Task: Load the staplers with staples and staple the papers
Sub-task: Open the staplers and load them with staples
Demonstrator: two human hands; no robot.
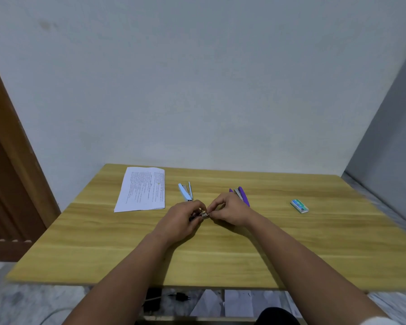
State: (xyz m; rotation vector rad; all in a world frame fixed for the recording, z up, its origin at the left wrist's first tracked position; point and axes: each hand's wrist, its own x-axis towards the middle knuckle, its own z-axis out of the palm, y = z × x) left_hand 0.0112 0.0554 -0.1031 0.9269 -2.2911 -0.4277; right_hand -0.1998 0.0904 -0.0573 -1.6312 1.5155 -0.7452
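A small dark stapler [198, 216] with a metal front end sits between the two hands just above the middle of the wooden table [220, 259]. The left hand [182, 220] grips it, fingers curled around its body, so most of it is hidden. The right hand [227, 209] meets it from the other side, its fingers [217, 206] bent and pinching at the metal tip; whether a strip of staples is between them is too small to tell.

Just behind the left hand lies a light blue stapler [186, 191], hinged open. Behind the right hand lies a purple stapler [240, 195], also open and partly covered by the knuckles. A stack of printed papers [142, 189] lies flat near the table's far left corner. Well apart to the right, a small green and white staple box [299, 205] rests on the table. A pale wall [197, 78] stands behind the table, with a brown door frame [7, 137] at the left.
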